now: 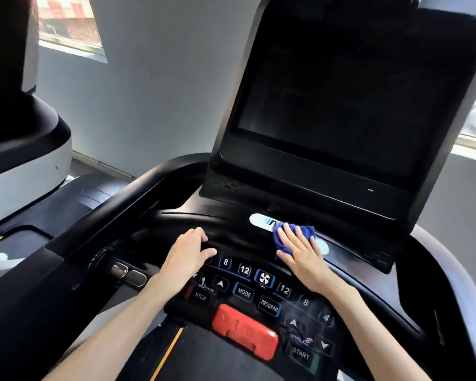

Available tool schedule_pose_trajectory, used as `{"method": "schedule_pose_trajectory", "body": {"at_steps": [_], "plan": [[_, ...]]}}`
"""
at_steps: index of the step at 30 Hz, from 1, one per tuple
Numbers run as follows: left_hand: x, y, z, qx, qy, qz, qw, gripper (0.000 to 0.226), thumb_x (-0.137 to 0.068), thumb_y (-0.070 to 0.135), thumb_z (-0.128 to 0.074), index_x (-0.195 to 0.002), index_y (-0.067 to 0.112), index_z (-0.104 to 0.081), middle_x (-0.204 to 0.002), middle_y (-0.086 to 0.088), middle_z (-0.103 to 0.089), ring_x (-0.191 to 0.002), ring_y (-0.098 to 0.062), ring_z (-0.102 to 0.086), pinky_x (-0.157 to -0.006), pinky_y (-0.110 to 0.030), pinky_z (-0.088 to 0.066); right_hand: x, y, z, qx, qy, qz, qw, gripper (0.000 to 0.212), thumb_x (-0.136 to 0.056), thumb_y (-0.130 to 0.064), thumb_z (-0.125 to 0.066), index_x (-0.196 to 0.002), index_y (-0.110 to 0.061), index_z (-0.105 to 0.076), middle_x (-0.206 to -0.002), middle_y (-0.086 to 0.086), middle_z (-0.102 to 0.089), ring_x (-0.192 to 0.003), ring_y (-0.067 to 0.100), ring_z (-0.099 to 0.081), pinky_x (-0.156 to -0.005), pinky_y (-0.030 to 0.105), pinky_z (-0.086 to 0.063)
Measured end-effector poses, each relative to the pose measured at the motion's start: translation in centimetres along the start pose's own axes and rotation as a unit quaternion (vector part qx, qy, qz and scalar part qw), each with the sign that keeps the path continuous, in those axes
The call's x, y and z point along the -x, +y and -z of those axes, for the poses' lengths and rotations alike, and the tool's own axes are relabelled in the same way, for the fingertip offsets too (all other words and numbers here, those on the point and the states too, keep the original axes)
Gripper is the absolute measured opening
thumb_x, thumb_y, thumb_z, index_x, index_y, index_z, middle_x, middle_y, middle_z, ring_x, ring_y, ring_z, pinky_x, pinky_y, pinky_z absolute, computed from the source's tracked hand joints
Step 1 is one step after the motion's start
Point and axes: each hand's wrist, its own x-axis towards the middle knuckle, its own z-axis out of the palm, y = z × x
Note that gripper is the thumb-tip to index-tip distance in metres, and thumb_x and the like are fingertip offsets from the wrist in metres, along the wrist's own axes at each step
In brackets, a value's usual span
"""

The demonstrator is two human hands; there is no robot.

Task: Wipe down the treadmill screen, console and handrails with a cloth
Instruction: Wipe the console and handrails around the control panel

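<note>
My right hand point(302, 257) lies flat, fingers straight and spread, pressing the crumpled blue cloth point(308, 232) onto the black plastic treadmill console point(231, 232). The cloth sits beneath my fingers, overlapping the white oval logo badge point(261, 221) just below the dark screen point(355, 92). My left hand point(187, 254) rests relaxed beside it, holding nothing.
</note>
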Motion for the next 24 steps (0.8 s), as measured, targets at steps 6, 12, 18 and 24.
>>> {"method": "schedule_pose_trajectory", "body": {"at_steps": [6,12,18,24], "plan": [[-0.3,-0.6,0.2,0.034,-0.005,0.012,0.999,0.032,-0.081,0.033,-0.071,-0.103,0.013,-0.059,-0.110,0.000,-0.062,-0.106,-0.018,-0.058,-0.089,-0.028,-0.044,-5.2,-3.3,-0.1,0.105,-0.098,0.077,0.987,0.082,-0.094,-0.053,-0.039,-0.148,-0.021,0.014,-0.156,-0.009,0.017,-0.143,0.015,0.018,-0.115,0.041,0.008],[0.3,-0.9,0.7,0.056,-0.013,0.000,0.998,0.031,-0.081,0.028,-0.072,-0.106,0.015,-0.061,-0.108,0.003,-0.063,-0.104,-0.015,-0.058,-0.090,-0.022,-0.042,-10.1,-10.3,-2.0,0.100,-0.097,0.142,0.980,0.084,-0.093,-0.049,-0.045,-0.150,-0.017,0.007,-0.158,-0.001,0.009,-0.145,0.018,0.011,-0.114,0.044,0.006],[0.1,-4.0,2.2,0.055,-0.035,0.035,0.997,0.031,-0.085,0.030,-0.067,-0.111,0.015,-0.061,-0.112,0.001,-0.064,-0.108,-0.014,-0.058,-0.097,-0.024,-0.043,-6.8,-5.1,0.1,0.066,-0.151,0.055,0.985,0.091,-0.091,-0.049,-0.049,-0.148,-0.020,0.017,-0.155,-0.005,0.022,-0.142,0.019,0.021,-0.114,0.043,0.010],[0.1,-6.4,3.6,0.030,-0.024,0.049,0.998,0.023,-0.092,0.020,-0.057,-0.115,0.016,-0.060,-0.116,0.000,-0.061,-0.109,-0.014,-0.057,-0.093,-0.022,-0.043,-10.3,-10.1,-1.6,0.050,-0.121,0.048,0.990,0.087,-0.092,-0.054,-0.043,-0.149,-0.017,0.011,-0.157,-0.003,0.016,-0.143,0.022,0.018,-0.114,0.046,0.010]]}}
